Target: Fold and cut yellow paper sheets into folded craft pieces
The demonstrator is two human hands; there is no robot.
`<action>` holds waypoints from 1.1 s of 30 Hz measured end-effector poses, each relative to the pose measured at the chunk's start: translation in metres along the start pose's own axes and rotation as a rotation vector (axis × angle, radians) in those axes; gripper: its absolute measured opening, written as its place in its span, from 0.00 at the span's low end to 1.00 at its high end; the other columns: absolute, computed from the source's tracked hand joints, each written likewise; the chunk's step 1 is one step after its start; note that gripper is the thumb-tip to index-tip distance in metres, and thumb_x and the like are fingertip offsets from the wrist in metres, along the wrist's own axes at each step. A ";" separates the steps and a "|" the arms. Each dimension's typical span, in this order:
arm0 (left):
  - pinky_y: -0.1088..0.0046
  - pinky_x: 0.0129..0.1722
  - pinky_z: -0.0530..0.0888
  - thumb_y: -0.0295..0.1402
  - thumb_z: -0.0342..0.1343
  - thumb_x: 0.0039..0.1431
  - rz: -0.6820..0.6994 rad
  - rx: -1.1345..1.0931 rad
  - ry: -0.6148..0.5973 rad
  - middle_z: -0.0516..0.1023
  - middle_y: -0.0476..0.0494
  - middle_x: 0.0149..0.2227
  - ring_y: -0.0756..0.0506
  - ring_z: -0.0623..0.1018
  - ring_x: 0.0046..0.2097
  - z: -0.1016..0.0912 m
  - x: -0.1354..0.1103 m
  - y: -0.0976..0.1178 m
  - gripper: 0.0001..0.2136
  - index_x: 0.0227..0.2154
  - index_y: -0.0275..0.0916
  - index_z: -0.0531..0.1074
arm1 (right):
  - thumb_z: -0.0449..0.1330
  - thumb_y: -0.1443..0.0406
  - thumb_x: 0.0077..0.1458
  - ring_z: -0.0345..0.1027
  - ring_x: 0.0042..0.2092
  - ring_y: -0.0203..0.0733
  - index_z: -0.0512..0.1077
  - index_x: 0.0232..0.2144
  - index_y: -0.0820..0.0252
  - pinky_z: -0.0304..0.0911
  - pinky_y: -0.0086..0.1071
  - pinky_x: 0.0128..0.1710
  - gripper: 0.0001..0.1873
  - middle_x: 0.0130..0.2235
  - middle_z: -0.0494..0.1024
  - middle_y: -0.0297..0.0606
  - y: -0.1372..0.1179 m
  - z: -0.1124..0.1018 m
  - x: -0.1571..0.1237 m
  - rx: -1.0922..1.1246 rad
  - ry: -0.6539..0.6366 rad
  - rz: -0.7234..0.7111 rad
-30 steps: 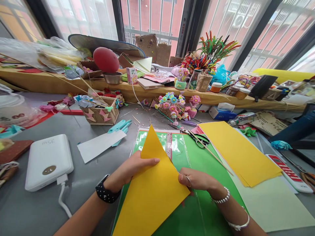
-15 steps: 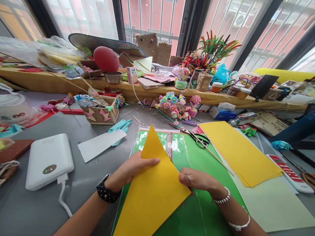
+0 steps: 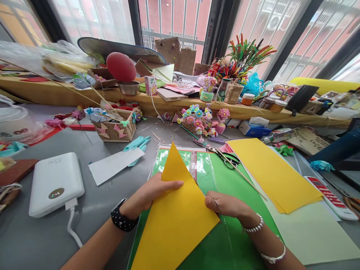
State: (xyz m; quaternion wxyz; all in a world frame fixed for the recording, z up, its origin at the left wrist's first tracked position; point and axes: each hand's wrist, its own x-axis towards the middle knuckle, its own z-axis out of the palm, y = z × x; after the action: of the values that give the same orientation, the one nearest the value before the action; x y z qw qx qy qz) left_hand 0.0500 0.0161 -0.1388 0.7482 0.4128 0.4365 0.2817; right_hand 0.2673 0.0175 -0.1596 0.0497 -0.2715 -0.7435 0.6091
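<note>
Barred windows [image 3: 174,22] stand beyond a cluttered ledge [image 3: 152,102], and below it spreads a smooth grey table [image 3: 95,204]. One yellow paper sheet [image 3: 177,221] lies between both grips, above a bright-green flat sheet under clear plastic [image 3: 239,243], its pointed corner reaching out beyond the left grip [image 3: 147,192]. That grip pinches the paper, thumb flat on top, fingers mostly hidden underneath. The right grip [image 3: 225,204] is curled at the paper's right edge; whether it clasps the paper or something concealed beneath, I cannot tell.

Pressing too hard with the left thumb could crease the paper, and uneven pulling between the two grips could tear or skew it. If the left grip slackened, the pointed corner might swing aside.

Counted out: two grips, one held sheet, one pair of black-handled metal scissors [image 3: 237,162] beyond the right grip, and one thin wooden stick [image 3: 246,178] across them; a bump from the right grip might roll it. Right of that grip lie at least two stacked yellow rectangular sheets [image 3: 274,172] and one pale-green paper sheet [image 3: 317,238]. Left of the left grip sit one white plastic power bank [image 3: 54,176] and one white paper strip [image 3: 114,168].
</note>
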 end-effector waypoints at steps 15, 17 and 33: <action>0.71 0.34 0.71 0.37 0.60 0.43 -0.009 0.013 0.010 0.77 0.45 0.36 0.44 0.76 0.35 0.004 -0.003 0.002 0.14 0.34 0.39 0.71 | 0.31 0.35 0.40 0.51 0.17 0.29 0.60 0.15 0.61 0.50 0.27 0.14 0.39 0.16 0.61 0.32 0.003 0.000 0.001 -0.031 0.021 0.029; 0.71 0.34 0.71 0.37 0.60 0.43 -0.008 0.012 0.011 0.77 0.45 0.35 0.45 0.76 0.34 0.004 -0.003 0.002 0.13 0.34 0.39 0.71 | 0.30 0.35 0.40 0.51 0.16 0.29 0.61 0.15 0.62 0.49 0.27 0.14 0.39 0.16 0.61 0.32 0.004 0.000 0.001 -0.031 0.016 0.033; 0.73 0.32 0.71 0.37 0.60 0.44 0.005 0.044 0.008 0.77 0.47 0.33 0.46 0.76 0.33 0.005 -0.003 0.002 0.13 0.33 0.39 0.72 | 0.33 0.34 0.38 0.48 0.15 0.28 0.58 0.13 0.61 0.47 0.26 0.13 0.38 0.13 0.55 0.28 0.005 -0.001 0.001 -0.041 0.003 0.065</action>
State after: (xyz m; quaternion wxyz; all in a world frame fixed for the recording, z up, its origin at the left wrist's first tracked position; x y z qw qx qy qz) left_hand 0.0531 0.0128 -0.1342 0.7363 0.4293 0.4446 0.2756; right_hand 0.2691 0.0196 -0.1642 0.0253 -0.2973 -0.7466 0.5946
